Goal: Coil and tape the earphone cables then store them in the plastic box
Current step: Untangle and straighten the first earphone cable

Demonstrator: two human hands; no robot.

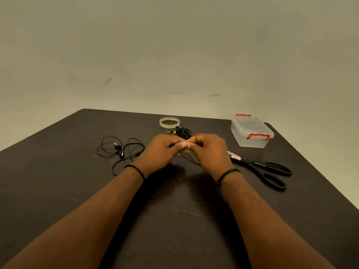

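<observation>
My left hand (162,150) and my right hand (209,150) meet over the middle of the table, fingers curled, both pinching a thin black earphone cable (194,161) with a yellow part between the fingertips. Most of that cable is hidden by the hands. A loose black earphone set (121,150) sprawls uncoiled to the left. A bundled black earphone set (183,132) with a yellow plug lies just beyond my hands. The clear tape roll (169,122) sits behind it. The clear plastic box (251,131), lid on with red latches, stands at the far right.
Black-handled scissors (264,168) lie to the right of my right hand, blades pointing toward it. The dark table (174,210) ends at a pale wall behind; its right edge runs diagonally past the box.
</observation>
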